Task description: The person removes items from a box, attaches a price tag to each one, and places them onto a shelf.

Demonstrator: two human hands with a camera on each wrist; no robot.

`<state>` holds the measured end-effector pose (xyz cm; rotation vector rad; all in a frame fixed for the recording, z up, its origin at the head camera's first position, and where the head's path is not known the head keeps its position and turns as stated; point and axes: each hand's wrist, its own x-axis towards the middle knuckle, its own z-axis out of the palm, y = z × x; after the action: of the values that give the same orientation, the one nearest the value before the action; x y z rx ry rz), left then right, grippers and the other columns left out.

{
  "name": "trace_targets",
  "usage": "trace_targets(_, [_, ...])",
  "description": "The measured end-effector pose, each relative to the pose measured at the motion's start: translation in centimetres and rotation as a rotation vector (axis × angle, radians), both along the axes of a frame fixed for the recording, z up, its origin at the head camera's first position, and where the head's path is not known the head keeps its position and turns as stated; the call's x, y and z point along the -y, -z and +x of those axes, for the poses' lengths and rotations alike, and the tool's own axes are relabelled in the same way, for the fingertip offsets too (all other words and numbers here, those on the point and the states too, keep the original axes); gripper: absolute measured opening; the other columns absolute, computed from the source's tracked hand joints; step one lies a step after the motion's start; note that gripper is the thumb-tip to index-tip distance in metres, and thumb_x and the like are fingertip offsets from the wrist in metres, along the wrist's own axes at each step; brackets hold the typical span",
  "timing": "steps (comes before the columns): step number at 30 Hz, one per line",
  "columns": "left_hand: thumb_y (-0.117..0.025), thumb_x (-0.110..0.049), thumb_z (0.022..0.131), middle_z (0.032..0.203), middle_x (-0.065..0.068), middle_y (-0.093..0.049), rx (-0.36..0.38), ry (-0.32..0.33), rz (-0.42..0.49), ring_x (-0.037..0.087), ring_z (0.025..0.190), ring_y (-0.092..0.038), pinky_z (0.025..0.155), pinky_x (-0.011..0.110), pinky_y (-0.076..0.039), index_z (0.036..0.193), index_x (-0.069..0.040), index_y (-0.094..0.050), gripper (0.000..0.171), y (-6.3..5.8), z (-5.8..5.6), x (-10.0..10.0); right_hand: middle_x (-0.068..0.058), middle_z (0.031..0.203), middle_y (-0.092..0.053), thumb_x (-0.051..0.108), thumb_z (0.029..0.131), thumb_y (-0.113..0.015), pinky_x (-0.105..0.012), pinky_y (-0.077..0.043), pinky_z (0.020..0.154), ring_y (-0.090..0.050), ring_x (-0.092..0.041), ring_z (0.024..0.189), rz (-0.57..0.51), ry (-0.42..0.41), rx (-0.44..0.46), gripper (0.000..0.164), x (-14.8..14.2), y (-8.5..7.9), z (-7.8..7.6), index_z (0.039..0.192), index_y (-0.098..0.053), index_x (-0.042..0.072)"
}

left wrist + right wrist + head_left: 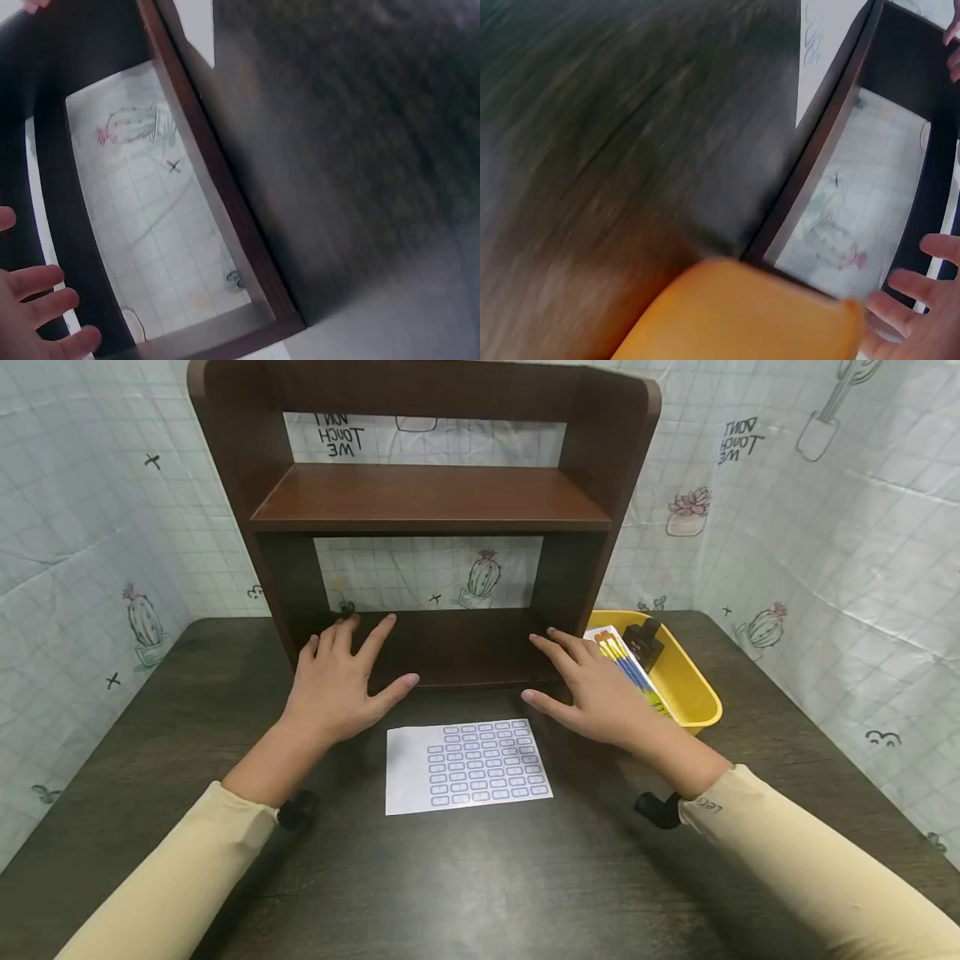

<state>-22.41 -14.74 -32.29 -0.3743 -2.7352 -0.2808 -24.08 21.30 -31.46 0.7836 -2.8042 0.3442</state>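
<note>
My left hand [334,681] hovers before the left part of a dark brown wooden shelf unit [431,524], fingers spread, nothing in it. Facing it, my right hand [596,689] is also empty with fingers spread, near the unit's lower right side. Below and between the hands a white sheet [408,772] lies on the table, printed with rows of small blue-outlined labels. In the left wrist view, fingertips [64,304] of the left hand show at the lower left. The right wrist view catches fingers [911,285] of the right hand beside the shelf's lower opening.
A yellow bin [693,681] stands right of the shelf, partly behind the right hand. It holds a pack of paintbrushes [626,660] and a small black bottle [643,642]. Patterned white cloth [825,568] hangs around the dark table [465,885].
</note>
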Motion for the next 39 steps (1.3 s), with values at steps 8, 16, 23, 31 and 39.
trace_targets(8, [-0.058,-0.048,0.101,0.138,0.028,-0.051,-0.270,-0.010,0.182,0.048,0.120,-0.054,0.083,0.062,-0.051,0.154,-0.014,-0.047,0.063,-0.9,-0.5,1.8,-0.018,0.148,-0.054,0.053,0.104,-0.058,-0.059,-0.045,0.111,-0.050,-0.037,0.135,-0.062,0.073,0.095,0.063,-3.5,-0.9,-0.6,0.147,-0.053,0.008])
trace_targets(16, [-0.060,-0.020,0.102,0.124,0.030,-0.046,-0.424,-0.051,0.430,0.045,0.111,-0.045,0.075,0.052,-0.046,0.146,0.001,-0.048,0.050,-1.0,-1.2,3.8,-0.031,0.132,-0.061,0.031,0.105,-0.064,-0.061,-0.050,0.100,-0.061,-0.046,0.119,-0.074,0.101,0.202,0.050,-8.3,-1.1,-2.3,0.137,-0.057,-0.007])
trace_targets(23, [-0.059,-0.010,0.098,0.132,0.032,-0.041,-0.443,-0.137,0.665,0.043,0.118,-0.041,0.100,0.047,-0.038,0.142,0.005,-0.041,0.050,-1.9,-1.7,4.9,-0.040,0.136,-0.056,0.032,0.105,-0.062,-0.068,-0.047,0.101,-0.056,-0.056,0.125,-0.037,0.218,0.354,0.061,-11.3,-1.1,-3.4,0.141,-0.047,-0.015])
trace_targets(31, [-0.056,-0.010,0.101,0.141,0.029,-0.048,-0.304,-0.134,0.739,0.044,0.120,-0.055,0.100,0.053,-0.046,0.156,-0.003,-0.032,0.060,-2.5,-2.3,5.6,-0.042,0.134,-0.057,0.034,0.106,-0.059,-0.063,-0.052,0.095,-0.059,-0.055,0.122,-0.018,0.281,0.512,0.067,-12.9,-0.7,-3.8,0.146,-0.038,-0.015])
trace_targets(39, [-0.053,-0.004,0.102,0.136,0.027,-0.060,-0.256,-0.166,0.697,0.044,0.121,-0.062,0.102,0.055,-0.051,0.157,-0.008,-0.036,0.058,-3.0,-2.3,6.2,-0.039,0.127,-0.058,0.031,0.104,-0.063,-0.055,-0.053,0.089,-0.061,-0.048,0.115,-0.010,0.279,0.571,0.068,-12.8,-0.7,-4.5,0.146,-0.038,-0.017])
